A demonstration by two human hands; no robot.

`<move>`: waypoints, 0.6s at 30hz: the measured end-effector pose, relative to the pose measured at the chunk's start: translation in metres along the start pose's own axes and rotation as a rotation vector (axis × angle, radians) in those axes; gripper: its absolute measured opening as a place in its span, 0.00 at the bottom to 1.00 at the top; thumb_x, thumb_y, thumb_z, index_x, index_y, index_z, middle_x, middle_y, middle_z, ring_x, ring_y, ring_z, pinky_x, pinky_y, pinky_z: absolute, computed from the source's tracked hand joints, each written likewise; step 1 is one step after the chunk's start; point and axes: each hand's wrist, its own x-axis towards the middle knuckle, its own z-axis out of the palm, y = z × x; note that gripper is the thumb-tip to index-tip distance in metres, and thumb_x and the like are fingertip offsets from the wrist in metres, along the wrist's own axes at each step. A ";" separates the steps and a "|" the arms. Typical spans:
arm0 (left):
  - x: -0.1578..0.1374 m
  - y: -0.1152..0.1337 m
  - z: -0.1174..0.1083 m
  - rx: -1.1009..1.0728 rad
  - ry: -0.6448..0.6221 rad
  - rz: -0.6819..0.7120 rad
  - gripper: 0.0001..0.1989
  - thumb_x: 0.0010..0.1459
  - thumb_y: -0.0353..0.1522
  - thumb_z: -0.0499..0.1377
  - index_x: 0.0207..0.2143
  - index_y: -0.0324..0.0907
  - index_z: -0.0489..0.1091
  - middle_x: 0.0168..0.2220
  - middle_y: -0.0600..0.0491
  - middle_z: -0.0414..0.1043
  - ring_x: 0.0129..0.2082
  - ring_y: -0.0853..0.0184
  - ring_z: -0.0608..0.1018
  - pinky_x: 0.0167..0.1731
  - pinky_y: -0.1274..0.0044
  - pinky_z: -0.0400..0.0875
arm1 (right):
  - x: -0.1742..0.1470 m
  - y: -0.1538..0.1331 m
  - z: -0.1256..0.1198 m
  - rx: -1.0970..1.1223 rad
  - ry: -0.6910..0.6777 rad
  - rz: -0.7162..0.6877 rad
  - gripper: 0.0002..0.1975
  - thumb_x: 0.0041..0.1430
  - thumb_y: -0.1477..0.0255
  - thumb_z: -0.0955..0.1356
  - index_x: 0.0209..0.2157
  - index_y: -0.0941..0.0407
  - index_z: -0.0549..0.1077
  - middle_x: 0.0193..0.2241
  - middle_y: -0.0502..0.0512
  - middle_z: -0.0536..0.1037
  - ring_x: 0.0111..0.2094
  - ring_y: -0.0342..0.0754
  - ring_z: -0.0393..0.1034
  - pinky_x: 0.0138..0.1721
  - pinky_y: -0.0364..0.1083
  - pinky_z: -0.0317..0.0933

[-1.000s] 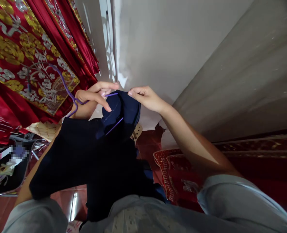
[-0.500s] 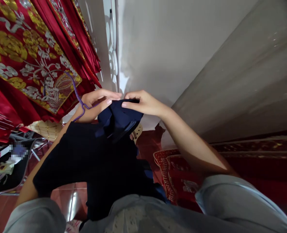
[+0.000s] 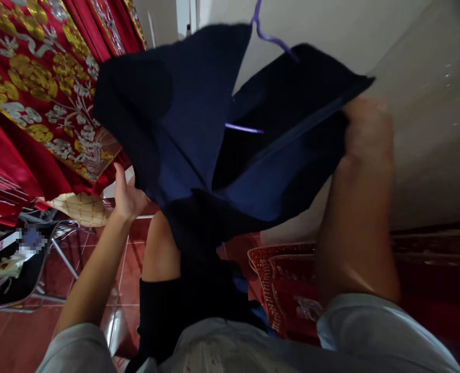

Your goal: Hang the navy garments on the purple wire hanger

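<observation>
A dark navy garment (image 3: 198,114) with a V-shaped neck opening is spread in front of me. A thin purple hanger (image 3: 270,39) is inside it; its hook rises above the neck, and a piece of its bar shows in the opening. At the right edge, my right hand (image 3: 370,129), smeared by motion, is closed on the cloth. My left hand (image 3: 130,199) is by the lower left edge, thumb raised and apart, palm open. Its fingertips are partly hidden by the garment.
Red cloth with gold and silver embroidery (image 3: 43,77) hangs on the left. Below it stands a black chair (image 3: 23,280) with small items on it. A pale wall (image 3: 416,129) is close on the right, with red fringed fabric (image 3: 284,290) at its foot.
The garment was bunched between both hands; now it is spread wide and raised. The hanger has moved from my left forearm into the garment. My right hand moved right and up, my left hand down-left.
</observation>
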 end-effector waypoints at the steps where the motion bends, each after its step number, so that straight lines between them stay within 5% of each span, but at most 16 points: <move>1: -0.004 -0.003 0.003 -0.244 0.020 -0.030 0.30 0.64 0.57 0.54 0.54 0.46 0.75 0.46 0.47 0.82 0.59 0.52 0.77 0.61 0.61 0.72 | 0.000 -0.007 0.007 0.007 -0.034 -0.063 0.09 0.39 0.67 0.78 0.26 0.55 0.82 0.31 0.56 0.83 0.42 0.59 0.80 0.40 0.55 0.74; 5: -0.023 -0.007 0.022 -0.492 0.229 -0.277 0.28 0.52 0.47 0.71 0.51 0.43 0.76 0.52 0.47 0.79 0.60 0.49 0.76 0.62 0.63 0.71 | -0.010 -0.019 0.031 -0.017 -0.215 -0.142 0.10 0.52 0.64 0.75 0.26 0.57 0.81 0.29 0.57 0.81 0.45 0.56 0.79 0.51 0.54 0.71; 10: -0.058 0.001 0.036 -0.562 0.375 -0.480 0.26 0.48 0.38 0.75 0.49 0.44 0.77 0.53 0.48 0.78 0.61 0.51 0.75 0.65 0.64 0.69 | -0.012 -0.009 0.039 0.095 -0.165 -0.017 0.10 0.55 0.67 0.75 0.24 0.56 0.78 0.21 0.53 0.74 0.29 0.46 0.74 0.34 0.46 0.70; 14: -0.070 0.002 0.035 -0.628 0.406 -0.502 0.32 0.44 0.36 0.77 0.52 0.39 0.76 0.52 0.44 0.78 0.60 0.49 0.75 0.65 0.63 0.68 | -0.004 -0.019 0.046 0.139 -0.135 -0.094 0.14 0.59 0.81 0.72 0.20 0.61 0.73 0.19 0.47 0.65 0.23 0.34 0.59 0.26 0.38 0.57; 18: -0.068 -0.003 0.031 -0.626 0.429 -0.516 0.28 0.42 0.36 0.77 0.46 0.37 0.79 0.48 0.44 0.80 0.53 0.49 0.80 0.58 0.65 0.74 | -0.004 -0.030 0.038 -0.007 -0.018 -0.144 0.23 0.64 0.79 0.69 0.15 0.58 0.65 0.17 0.44 0.58 0.21 0.32 0.52 0.23 0.39 0.49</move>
